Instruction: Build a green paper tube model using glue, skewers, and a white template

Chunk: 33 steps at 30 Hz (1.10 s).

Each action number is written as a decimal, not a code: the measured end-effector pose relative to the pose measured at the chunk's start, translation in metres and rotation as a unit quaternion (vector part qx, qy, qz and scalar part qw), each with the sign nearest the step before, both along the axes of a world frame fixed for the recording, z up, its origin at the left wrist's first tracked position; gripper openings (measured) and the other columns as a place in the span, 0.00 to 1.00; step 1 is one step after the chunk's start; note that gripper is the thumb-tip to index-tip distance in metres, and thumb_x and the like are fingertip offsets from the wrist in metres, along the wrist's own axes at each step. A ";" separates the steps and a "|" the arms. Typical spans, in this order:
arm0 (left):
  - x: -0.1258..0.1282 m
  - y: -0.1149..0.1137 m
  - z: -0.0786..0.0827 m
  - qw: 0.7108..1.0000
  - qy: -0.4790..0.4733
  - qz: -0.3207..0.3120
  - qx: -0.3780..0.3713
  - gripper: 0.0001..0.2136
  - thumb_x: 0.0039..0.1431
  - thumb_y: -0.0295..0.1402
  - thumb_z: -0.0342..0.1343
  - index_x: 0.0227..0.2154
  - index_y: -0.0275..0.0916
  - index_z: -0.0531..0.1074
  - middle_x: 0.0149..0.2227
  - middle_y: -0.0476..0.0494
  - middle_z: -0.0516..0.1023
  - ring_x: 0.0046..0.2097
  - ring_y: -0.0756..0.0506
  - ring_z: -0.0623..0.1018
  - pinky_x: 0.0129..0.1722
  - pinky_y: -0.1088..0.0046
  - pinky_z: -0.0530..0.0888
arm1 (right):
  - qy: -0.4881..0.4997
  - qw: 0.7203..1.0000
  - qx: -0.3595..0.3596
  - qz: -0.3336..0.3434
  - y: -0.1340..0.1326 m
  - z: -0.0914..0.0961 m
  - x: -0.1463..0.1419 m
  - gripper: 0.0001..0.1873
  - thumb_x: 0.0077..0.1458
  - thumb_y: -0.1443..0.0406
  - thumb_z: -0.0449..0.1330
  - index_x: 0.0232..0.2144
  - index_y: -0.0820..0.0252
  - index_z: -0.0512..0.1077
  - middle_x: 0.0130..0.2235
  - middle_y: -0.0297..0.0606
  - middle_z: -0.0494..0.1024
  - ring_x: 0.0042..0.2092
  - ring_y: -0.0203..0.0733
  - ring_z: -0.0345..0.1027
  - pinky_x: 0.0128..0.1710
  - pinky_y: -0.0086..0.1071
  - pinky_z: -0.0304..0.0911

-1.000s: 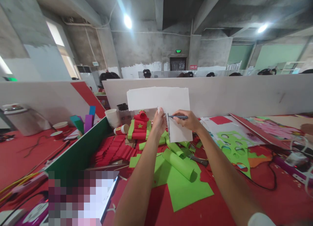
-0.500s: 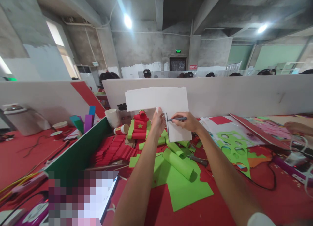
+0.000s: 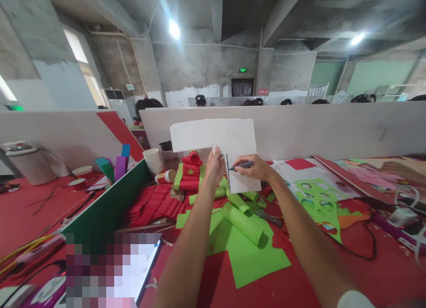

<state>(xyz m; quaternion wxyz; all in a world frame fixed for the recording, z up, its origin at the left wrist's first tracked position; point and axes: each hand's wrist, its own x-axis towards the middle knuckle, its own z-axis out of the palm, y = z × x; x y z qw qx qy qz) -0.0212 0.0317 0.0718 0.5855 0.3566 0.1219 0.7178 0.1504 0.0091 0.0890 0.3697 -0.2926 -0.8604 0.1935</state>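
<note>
A white L-shaped sheet of board (image 3: 233, 135) is held up in front of me. My left hand (image 3: 215, 166) is closed on its inner corner, thumb on the near face. In my right hand (image 3: 254, 167) is a dark marker pen (image 3: 244, 164), its tip at the board beside a dark line running down the lower arm. Below the board lie rolled green paper (image 3: 242, 223) and flat green sheets (image 3: 256, 266) on the red tabletop. Behind my left hand stands a red and green paper piece with a gold star (image 3: 191, 171).
Folded red paper strips (image 3: 153, 206) lie left, against a green divider (image 3: 100, 210). White paper cups (image 3: 152, 160) stand behind. Scissors (image 3: 269, 218) rest right of the green roll. A cut-out green sheet (image 3: 316, 201) and another person's hand (image 3: 396, 167) are farther right.
My right hand has shifted slightly down with the marker, whose tip is now lower along the dark line. The left hand and board stay nearly still. The other person's hand moved left.
</note>
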 end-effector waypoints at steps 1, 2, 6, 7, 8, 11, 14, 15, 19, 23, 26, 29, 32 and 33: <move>0.000 0.000 0.000 1.000 0.000 0.004 -0.004 0.08 0.61 0.37 0.59 0.34 0.39 0.68 0.29 0.53 0.76 0.28 0.55 0.75 0.31 0.81 0.71 | -0.007 1.000 -0.003 0.004 0.000 0.000 0.000 0.11 0.53 0.62 0.60 0.37 0.61 0.78 0.29 0.34 0.77 0.27 0.32 0.65 0.26 0.27 0.59; 0.000 0.001 0.000 1.000 0.001 0.007 -0.007 0.08 0.61 0.37 0.59 0.34 0.39 0.68 0.29 0.53 0.76 0.28 0.55 0.75 0.32 0.81 0.71 | -0.010 1.000 -0.004 0.006 0.000 0.000 0.000 0.11 0.53 0.62 0.60 0.37 0.61 0.78 0.29 0.33 0.77 0.27 0.32 0.65 0.26 0.27 0.59; 0.000 0.002 -0.001 1.000 0.002 0.003 -0.007 0.08 0.60 0.38 0.59 0.34 0.40 0.69 0.27 0.53 0.74 0.26 0.54 0.74 0.32 0.80 0.71 | 0.003 1.000 0.006 -0.004 0.001 0.000 0.000 0.11 0.54 0.62 0.60 0.37 0.60 0.78 0.28 0.33 0.77 0.26 0.32 0.64 0.26 0.27 0.59; 0.000 0.003 -0.001 1.000 0.002 0.002 -0.005 0.08 0.60 0.38 0.59 0.34 0.40 0.69 0.26 0.54 0.73 0.26 0.54 0.73 0.31 0.81 0.71 | 0.006 1.000 0.010 -0.006 0.000 0.000 -0.001 0.10 0.54 0.62 0.61 0.37 0.60 0.78 0.28 0.33 0.77 0.26 0.32 0.64 0.26 0.27 0.59; 0.000 0.003 -0.001 1.000 0.002 0.001 -0.005 0.08 0.60 0.38 0.60 0.34 0.40 0.68 0.25 0.54 0.73 0.25 0.54 0.73 0.31 0.81 0.71 | 0.009 1.000 0.015 -0.008 0.000 0.001 -0.001 0.10 0.54 0.62 0.61 0.36 0.60 0.78 0.29 0.33 0.77 0.26 0.33 0.65 0.27 0.27 0.59; 0.000 0.003 -0.002 1.000 0.011 -0.008 -0.007 0.09 0.59 0.39 0.61 0.34 0.40 0.68 0.27 0.53 0.75 0.26 0.54 0.75 0.32 0.79 0.73 | 0.036 0.998 0.034 -0.023 -0.002 0.002 -0.001 0.11 0.55 0.60 0.60 0.37 0.59 0.77 0.30 0.35 0.78 0.29 0.35 0.68 0.28 0.28 0.61; 0.001 0.003 -0.001 1.000 0.020 -0.009 -0.014 0.11 0.58 0.41 0.61 0.35 0.40 0.68 0.30 0.50 0.77 0.29 0.53 0.76 0.35 0.77 0.74 | 0.061 0.996 0.049 -0.034 -0.003 0.003 -0.001 0.13 0.56 0.59 0.59 0.40 0.59 0.77 0.33 0.36 0.79 0.31 0.37 0.70 0.29 0.28 0.63; 0.002 0.002 -0.001 1.000 0.020 -0.008 -0.015 0.11 0.58 0.41 0.62 0.35 0.39 0.69 0.31 0.50 0.77 0.29 0.53 0.77 0.35 0.77 0.74 | 0.067 0.996 0.051 -0.036 -0.002 0.003 -0.001 0.13 0.57 0.59 0.58 0.41 0.58 0.76 0.35 0.37 0.79 0.32 0.37 0.71 0.29 0.29 0.63; 0.004 -0.001 0.000 1.000 0.015 -0.011 -0.007 0.10 0.58 0.39 0.62 0.36 0.39 0.70 0.31 0.50 0.77 0.29 0.53 0.77 0.34 0.78 0.73 | 0.085 0.994 0.052 -0.043 -0.001 0.002 -0.002 0.14 0.57 0.58 0.58 0.42 0.58 0.76 0.35 0.36 0.80 0.29 0.36 0.71 0.28 0.29 0.64; 0.004 -0.003 0.001 1.000 0.019 -0.015 -0.005 0.09 0.59 0.38 0.61 0.36 0.39 0.70 0.31 0.50 0.77 0.29 0.52 0.76 0.33 0.78 0.72 | 0.096 0.993 0.051 -0.051 -0.001 0.002 -0.002 0.15 0.57 0.58 0.59 0.44 0.58 0.75 0.36 0.37 0.80 0.29 0.36 0.71 0.26 0.28 0.64; 0.003 -0.002 0.001 1.000 0.020 -0.008 -0.013 0.09 0.59 0.38 0.61 0.36 0.39 0.69 0.31 0.51 0.77 0.30 0.53 0.76 0.34 0.78 0.73 | 0.069 0.997 0.015 -0.034 -0.003 0.003 0.000 0.13 0.56 0.59 0.60 0.40 0.59 0.76 0.34 0.37 0.80 0.28 0.35 0.70 0.24 0.27 0.63; 0.002 0.000 0.001 1.000 0.011 0.004 -0.019 0.10 0.59 0.39 0.61 0.34 0.40 0.68 0.29 0.52 0.76 0.29 0.54 0.76 0.33 0.80 0.73 | 0.034 0.999 -0.042 0.007 -0.006 0.007 0.004 0.12 0.55 0.59 0.60 0.37 0.60 0.77 0.32 0.38 0.80 0.27 0.35 0.69 0.21 0.26 0.63; 0.000 0.003 0.001 0.999 -0.002 0.012 -0.030 0.10 0.58 0.38 0.61 0.33 0.40 0.67 0.27 0.54 0.75 0.27 0.55 0.75 0.29 0.81 0.72 | 0.051 0.997 -0.058 0.030 -0.009 0.011 0.009 0.13 0.56 0.58 0.60 0.39 0.61 0.76 0.34 0.40 0.80 0.28 0.35 0.70 0.20 0.26 0.64; -0.001 0.004 0.001 0.999 -0.007 0.012 -0.031 0.10 0.58 0.38 0.62 0.33 0.40 0.67 0.27 0.54 0.75 0.26 0.55 0.75 0.29 0.81 0.72 | 0.066 0.996 -0.057 0.030 -0.011 0.013 0.011 0.14 0.56 0.57 0.60 0.40 0.60 0.76 0.35 0.40 0.80 0.28 0.35 0.70 0.21 0.26 0.64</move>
